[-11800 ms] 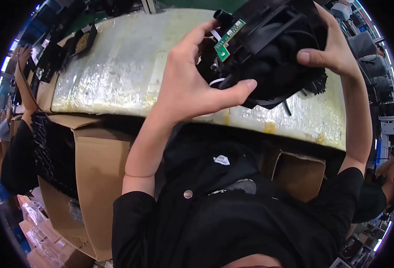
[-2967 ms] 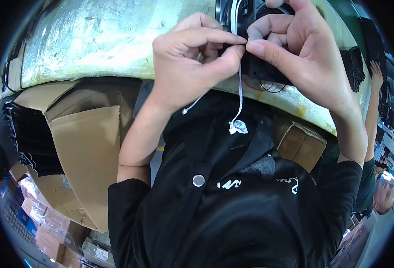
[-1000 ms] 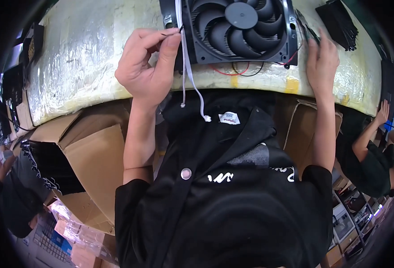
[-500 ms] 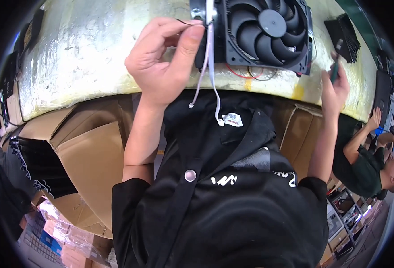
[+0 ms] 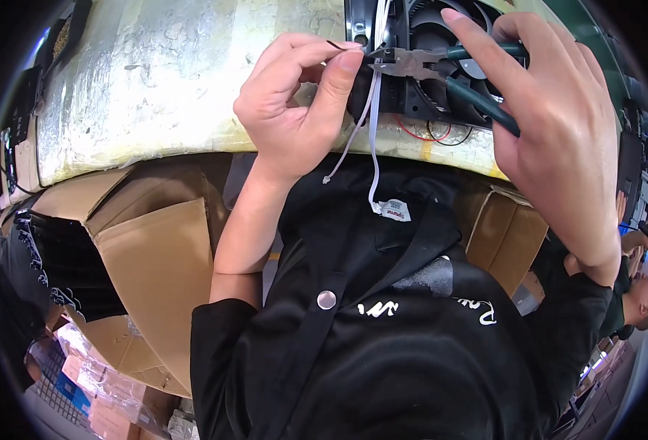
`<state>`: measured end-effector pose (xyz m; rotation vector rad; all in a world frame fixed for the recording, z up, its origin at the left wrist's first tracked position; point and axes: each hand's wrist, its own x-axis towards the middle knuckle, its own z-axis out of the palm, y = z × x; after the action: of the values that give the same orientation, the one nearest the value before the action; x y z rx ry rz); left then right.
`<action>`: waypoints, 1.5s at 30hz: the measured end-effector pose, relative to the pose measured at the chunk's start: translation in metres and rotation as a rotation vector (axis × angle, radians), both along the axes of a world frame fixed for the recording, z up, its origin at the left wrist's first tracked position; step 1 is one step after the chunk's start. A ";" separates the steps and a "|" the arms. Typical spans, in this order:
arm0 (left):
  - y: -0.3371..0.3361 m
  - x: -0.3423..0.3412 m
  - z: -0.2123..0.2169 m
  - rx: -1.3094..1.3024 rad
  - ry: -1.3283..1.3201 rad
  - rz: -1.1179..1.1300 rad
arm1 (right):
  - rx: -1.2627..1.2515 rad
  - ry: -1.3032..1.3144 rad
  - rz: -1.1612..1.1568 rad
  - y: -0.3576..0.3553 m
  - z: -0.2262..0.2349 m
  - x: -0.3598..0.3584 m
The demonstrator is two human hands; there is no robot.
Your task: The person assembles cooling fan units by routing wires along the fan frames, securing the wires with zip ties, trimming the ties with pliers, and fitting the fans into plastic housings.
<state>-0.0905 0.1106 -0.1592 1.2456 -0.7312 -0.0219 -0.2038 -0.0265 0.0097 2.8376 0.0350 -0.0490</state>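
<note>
You're in an assembly workshop: a film-covered bench, side cutters, an open cardboard carton, stacked boxes, another person nearby.

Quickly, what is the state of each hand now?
Left hand: closed, pinching a thin black strip.
Right hand: closed, holding green-handled cutters.

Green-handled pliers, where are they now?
High in the head view, right of centre: the pliers are in the right hand, over the black fan, tips near the left hand.

White script on the black garment, plus a small printed white tag.
</note>
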 end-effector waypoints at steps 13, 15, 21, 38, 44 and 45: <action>-0.002 0.003 -0.002 -0.018 -0.014 0.010 | -0.030 -0.047 0.010 0.007 -0.004 0.004; -0.002 0.004 -0.004 -0.014 -0.039 0.022 | -0.039 -0.027 0.002 0.011 -0.006 0.001; -0.002 0.028 0.014 -0.063 0.356 -0.115 | -0.131 0.011 0.012 0.008 -0.006 -0.011; 0.140 -0.033 -0.221 0.916 -0.217 0.260 | 0.447 -0.821 -0.319 -0.121 -0.123 -0.118; 0.145 -0.011 -0.264 1.409 -0.211 -0.103 | 0.237 -0.500 0.080 -0.005 -0.082 -0.057; 0.136 -0.010 -0.262 1.455 -0.212 -0.156 | 0.229 -0.507 0.056 -0.009 -0.099 -0.038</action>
<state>-0.1002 0.2464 -0.4216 2.5830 -1.0202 -0.6561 -0.2418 -0.0357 -0.0893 2.9805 0.0102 0.7253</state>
